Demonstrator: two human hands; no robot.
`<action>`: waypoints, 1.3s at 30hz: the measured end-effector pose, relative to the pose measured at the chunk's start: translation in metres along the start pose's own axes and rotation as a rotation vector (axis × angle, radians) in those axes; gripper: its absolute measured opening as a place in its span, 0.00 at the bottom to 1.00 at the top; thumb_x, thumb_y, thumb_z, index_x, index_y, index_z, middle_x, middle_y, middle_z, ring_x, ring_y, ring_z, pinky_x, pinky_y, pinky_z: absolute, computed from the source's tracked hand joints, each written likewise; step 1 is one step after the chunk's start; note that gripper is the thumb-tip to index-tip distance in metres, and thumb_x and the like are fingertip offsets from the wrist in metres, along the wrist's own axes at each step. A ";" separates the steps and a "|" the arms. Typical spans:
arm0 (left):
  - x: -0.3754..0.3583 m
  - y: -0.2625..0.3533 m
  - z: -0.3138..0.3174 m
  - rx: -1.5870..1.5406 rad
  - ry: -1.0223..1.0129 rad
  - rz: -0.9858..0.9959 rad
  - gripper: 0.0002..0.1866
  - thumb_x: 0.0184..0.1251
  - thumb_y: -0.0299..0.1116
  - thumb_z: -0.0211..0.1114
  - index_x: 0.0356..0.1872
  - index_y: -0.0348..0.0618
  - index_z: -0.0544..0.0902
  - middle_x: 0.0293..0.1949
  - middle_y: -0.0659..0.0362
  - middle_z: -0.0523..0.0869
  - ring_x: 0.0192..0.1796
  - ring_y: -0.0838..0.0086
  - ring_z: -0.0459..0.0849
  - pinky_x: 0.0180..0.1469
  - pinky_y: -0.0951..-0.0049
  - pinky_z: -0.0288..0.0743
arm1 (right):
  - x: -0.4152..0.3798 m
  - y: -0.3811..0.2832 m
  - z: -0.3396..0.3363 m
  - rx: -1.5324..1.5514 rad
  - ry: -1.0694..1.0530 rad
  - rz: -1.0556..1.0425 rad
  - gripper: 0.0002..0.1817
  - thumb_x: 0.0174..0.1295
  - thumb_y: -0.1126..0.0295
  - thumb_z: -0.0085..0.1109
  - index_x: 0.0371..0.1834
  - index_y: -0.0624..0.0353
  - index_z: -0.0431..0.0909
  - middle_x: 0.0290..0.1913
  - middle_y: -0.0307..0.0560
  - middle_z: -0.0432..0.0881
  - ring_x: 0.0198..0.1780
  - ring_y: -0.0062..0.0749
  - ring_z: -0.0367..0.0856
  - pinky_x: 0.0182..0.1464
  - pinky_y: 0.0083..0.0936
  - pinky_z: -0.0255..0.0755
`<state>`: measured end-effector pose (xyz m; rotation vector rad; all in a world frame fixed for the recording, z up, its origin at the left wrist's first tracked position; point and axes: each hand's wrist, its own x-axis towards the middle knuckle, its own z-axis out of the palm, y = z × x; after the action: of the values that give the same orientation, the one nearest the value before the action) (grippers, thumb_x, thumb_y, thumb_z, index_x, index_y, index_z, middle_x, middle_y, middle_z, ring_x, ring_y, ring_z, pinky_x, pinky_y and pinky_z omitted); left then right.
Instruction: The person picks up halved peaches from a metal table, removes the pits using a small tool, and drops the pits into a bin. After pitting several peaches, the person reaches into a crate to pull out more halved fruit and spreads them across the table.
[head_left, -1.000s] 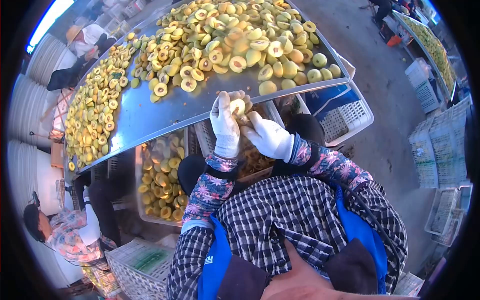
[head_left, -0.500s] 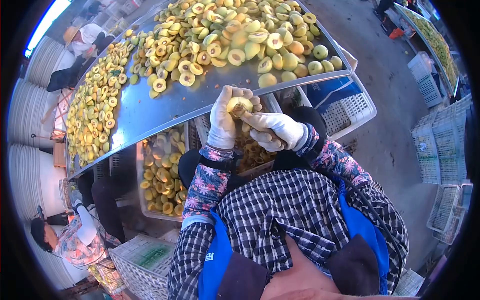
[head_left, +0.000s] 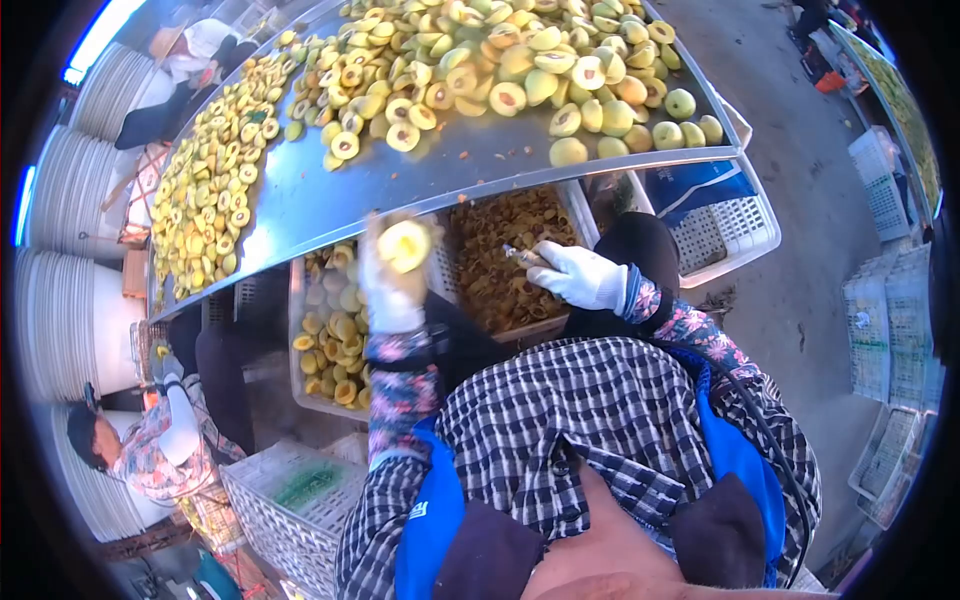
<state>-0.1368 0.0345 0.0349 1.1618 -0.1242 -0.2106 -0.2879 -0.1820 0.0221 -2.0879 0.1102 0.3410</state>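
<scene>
The left hand (head_left: 392, 280) gripped a blurred, pale-centred yellow fruit (head_left: 404, 245); at three o'clock, the right hand (head_left: 575, 275) clutched a tool (head_left: 522, 257).

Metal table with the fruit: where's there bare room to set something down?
A mostly bare strip of the metal table runs along its near edge, between the left pile and the whole fruits at right. The far side, heaped with halved fruit, is crowded.
</scene>
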 end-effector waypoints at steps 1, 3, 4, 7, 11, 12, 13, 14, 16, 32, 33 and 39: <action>0.002 0.005 -0.026 0.480 0.032 0.383 0.11 0.66 0.34 0.64 0.44 0.38 0.78 0.41 0.52 0.85 0.43 0.61 0.85 0.49 0.63 0.81 | 0.000 0.008 0.002 -0.056 0.003 -0.036 0.21 0.69 0.52 0.49 0.46 0.62 0.70 0.38 0.65 0.82 0.45 0.60 0.80 0.47 0.45 0.71; -0.007 0.049 -0.066 1.068 0.038 0.410 0.18 0.61 0.22 0.61 0.53 0.36 0.75 0.47 0.51 0.83 0.49 0.68 0.83 0.53 0.72 0.78 | -0.004 0.013 0.001 -0.124 -0.038 -0.033 0.22 0.69 0.53 0.49 0.48 0.63 0.70 0.39 0.66 0.81 0.47 0.61 0.80 0.49 0.45 0.72; 0.015 0.041 -0.129 1.152 -0.025 0.411 0.18 0.66 0.26 0.59 0.57 0.38 0.75 0.51 0.49 0.82 0.54 0.67 0.81 0.57 0.72 0.75 | -0.003 0.019 0.004 -0.120 -0.048 -0.042 0.22 0.69 0.53 0.48 0.51 0.63 0.69 0.40 0.67 0.81 0.47 0.61 0.80 0.50 0.45 0.72; 0.039 0.022 -0.158 1.290 0.353 0.084 0.23 0.64 0.37 0.67 0.58 0.37 0.77 0.57 0.53 0.79 0.56 0.69 0.79 0.60 0.69 0.71 | -0.002 0.019 0.003 -0.071 -0.130 -0.012 0.23 0.70 0.52 0.47 0.52 0.63 0.69 0.41 0.66 0.82 0.47 0.59 0.80 0.50 0.44 0.72; 0.057 0.005 -0.057 0.959 -0.091 0.141 0.21 0.67 0.33 0.64 0.59 0.38 0.76 0.55 0.53 0.80 0.56 0.71 0.78 0.59 0.70 0.72 | -0.009 0.012 0.010 -0.049 -0.136 -0.015 0.22 0.70 0.52 0.47 0.51 0.63 0.69 0.41 0.66 0.82 0.47 0.59 0.80 0.51 0.44 0.71; 0.057 0.007 -0.014 0.967 -0.231 0.155 0.20 0.66 0.32 0.63 0.59 0.40 0.77 0.55 0.53 0.80 0.56 0.70 0.79 0.59 0.70 0.72 | -0.010 0.011 0.011 -0.050 -0.125 -0.012 0.22 0.70 0.52 0.47 0.51 0.63 0.69 0.41 0.66 0.82 0.47 0.59 0.80 0.51 0.44 0.71; 0.061 0.002 0.022 0.971 -0.372 0.170 0.19 0.66 0.30 0.61 0.59 0.42 0.77 0.55 0.53 0.81 0.56 0.69 0.80 0.59 0.70 0.73 | -0.010 0.011 0.012 -0.045 -0.131 -0.008 0.22 0.69 0.53 0.48 0.51 0.63 0.69 0.41 0.66 0.82 0.47 0.59 0.80 0.51 0.44 0.71; 0.073 -0.009 0.052 1.085 -0.499 0.432 0.19 0.65 0.28 0.59 0.58 0.44 0.77 0.55 0.53 0.81 0.56 0.66 0.80 0.59 0.68 0.73 | -0.011 0.011 0.013 -0.040 -0.138 -0.004 0.22 0.69 0.53 0.48 0.51 0.63 0.69 0.41 0.66 0.82 0.47 0.59 0.80 0.51 0.45 0.71; 0.086 -0.028 0.110 1.225 -0.718 0.661 0.20 0.64 0.27 0.54 0.58 0.47 0.78 0.58 0.54 0.80 0.58 0.61 0.80 0.59 0.65 0.73 | -0.013 0.015 0.017 -0.043 -0.109 -0.052 0.22 0.68 0.53 0.49 0.53 0.63 0.69 0.40 0.66 0.82 0.47 0.59 0.80 0.51 0.45 0.72; 0.129 -0.065 0.136 1.378 -0.605 0.255 0.17 0.54 0.39 0.68 0.40 0.40 0.78 0.40 0.48 0.84 0.43 0.57 0.84 0.44 0.62 0.77 | -0.020 0.018 0.008 0.043 0.020 -0.101 0.20 0.69 0.55 0.50 0.50 0.61 0.71 0.38 0.63 0.82 0.44 0.57 0.81 0.47 0.43 0.74; 0.134 -0.071 0.120 1.253 -0.501 0.134 0.16 0.55 0.38 0.69 0.40 0.39 0.78 0.39 0.48 0.84 0.42 0.59 0.85 0.43 0.63 0.78 | -0.019 0.011 0.003 0.014 0.055 -0.069 0.19 0.68 0.55 0.51 0.49 0.61 0.71 0.37 0.64 0.82 0.43 0.58 0.81 0.46 0.44 0.73; 0.061 -0.022 0.081 -0.338 -0.375 -0.433 0.19 0.69 0.36 0.60 0.56 0.37 0.73 0.46 0.48 0.82 0.46 0.56 0.84 0.47 0.61 0.84 | -0.007 -0.013 -0.020 -0.037 0.454 -0.419 0.17 0.66 0.63 0.54 0.51 0.62 0.67 0.31 0.63 0.80 0.37 0.57 0.81 0.38 0.43 0.74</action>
<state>-0.0961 -0.0609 0.0456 0.7904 -0.1590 -0.8033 -0.2875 -0.1929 0.0441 -2.1279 -0.0666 -0.3878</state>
